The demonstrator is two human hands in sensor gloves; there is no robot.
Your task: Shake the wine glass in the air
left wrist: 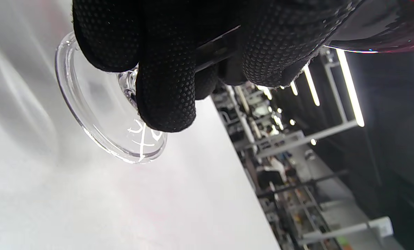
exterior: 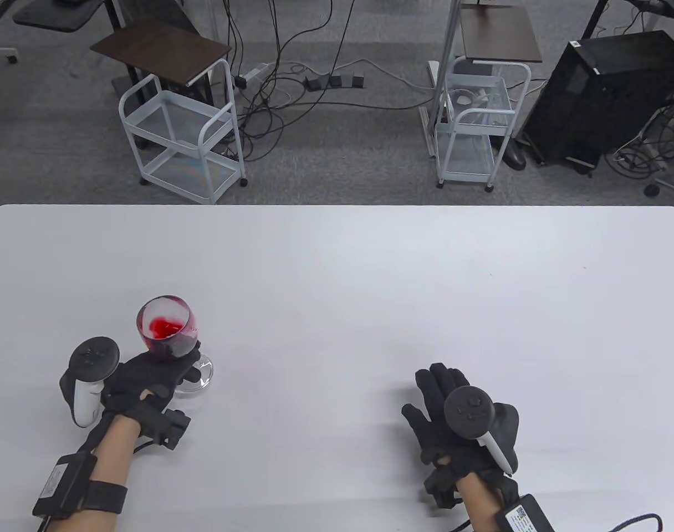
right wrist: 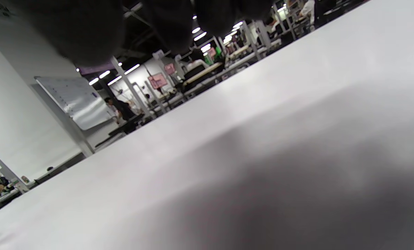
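A wine glass (exterior: 167,327) with red liquid in its bowl is at the table's front left. My left hand (exterior: 158,372) grips its stem from below the bowl, fingers wrapped around it. In the left wrist view my fingers (left wrist: 165,86) close on the stem just above the clear round foot (left wrist: 102,114), which hangs close over the white table; I cannot tell if it touches. The red liquid is smeared up the bowl's wall. My right hand (exterior: 434,396) rests flat on the table at the front right, fingers stretched out, holding nothing. Its fingers (right wrist: 88,31) show blurred at the right wrist view's top.
The white table (exterior: 370,288) spans the view. Beyond its far edge stand two white wire carts (exterior: 182,138) (exterior: 473,122), a black computer case (exterior: 603,94) and loose cables on the grey floor.
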